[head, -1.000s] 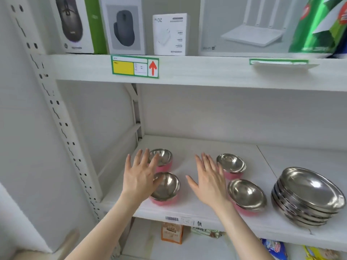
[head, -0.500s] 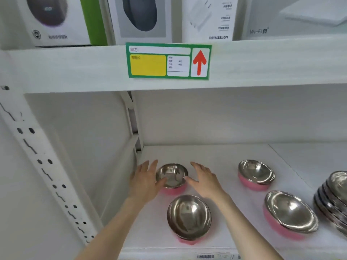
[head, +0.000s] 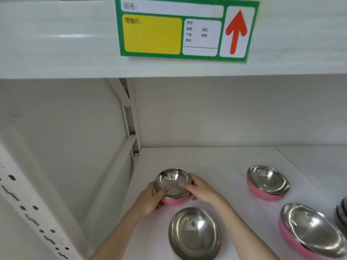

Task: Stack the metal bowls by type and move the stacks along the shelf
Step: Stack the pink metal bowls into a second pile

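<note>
Bare shelf (head: 221, 173) right of held bowl (head: 171, 182)

dish stack (head: 342, 212) mostly cut off at right edge; nearest bowl (head: 194, 233) clipped by bottom edge; label (head: 187, 29) small print unreadable; left hand (head: 150, 200) fingers mostly hidden behind held bowl (head: 171, 182)

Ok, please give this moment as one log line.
left hand: grips rear-left bowl | right hand: grips same | front-left bowl: free
</note>
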{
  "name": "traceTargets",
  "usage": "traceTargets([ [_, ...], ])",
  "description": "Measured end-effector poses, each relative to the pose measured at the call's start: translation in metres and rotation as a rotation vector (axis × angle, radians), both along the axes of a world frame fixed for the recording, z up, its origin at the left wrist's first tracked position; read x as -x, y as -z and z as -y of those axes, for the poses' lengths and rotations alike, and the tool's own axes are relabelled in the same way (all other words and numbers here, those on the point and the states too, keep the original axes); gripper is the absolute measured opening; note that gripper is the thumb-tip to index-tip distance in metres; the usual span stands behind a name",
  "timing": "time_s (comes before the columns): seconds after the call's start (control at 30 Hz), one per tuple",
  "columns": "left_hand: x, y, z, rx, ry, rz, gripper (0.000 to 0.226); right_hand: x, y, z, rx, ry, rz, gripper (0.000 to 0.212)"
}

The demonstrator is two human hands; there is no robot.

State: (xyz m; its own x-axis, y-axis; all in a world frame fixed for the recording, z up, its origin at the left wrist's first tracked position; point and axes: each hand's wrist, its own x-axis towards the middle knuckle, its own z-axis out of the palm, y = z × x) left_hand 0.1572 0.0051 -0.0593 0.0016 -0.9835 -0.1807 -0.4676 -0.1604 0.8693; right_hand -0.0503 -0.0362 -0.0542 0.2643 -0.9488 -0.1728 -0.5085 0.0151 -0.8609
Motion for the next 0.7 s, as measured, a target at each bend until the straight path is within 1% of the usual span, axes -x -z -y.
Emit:
traceTargets([
  [0.17,0.003,-0.009,0.000,0.038,0.002,0.003,0.052,-0.002,-0.008,-0.005,0.034,0.028,0.061,0.044],
  [0.37,0.010,-0.040,-0.011,0.094,0.034,0.023,0.052,0.006,-0.038,-0.021,0.094,0.078,0.131,0.039],
  [0.47,0.020,-0.059,-0.016,0.120,0.060,0.029,0.053,0.017,-0.053,-0.032,0.127,0.108,0.156,0.038],
  [0.7,0.062,-0.091,-0.035,0.176,0.058,0.094,0.055,0.061,-0.078,-0.058,0.183,0.088,0.185,0.037],
])
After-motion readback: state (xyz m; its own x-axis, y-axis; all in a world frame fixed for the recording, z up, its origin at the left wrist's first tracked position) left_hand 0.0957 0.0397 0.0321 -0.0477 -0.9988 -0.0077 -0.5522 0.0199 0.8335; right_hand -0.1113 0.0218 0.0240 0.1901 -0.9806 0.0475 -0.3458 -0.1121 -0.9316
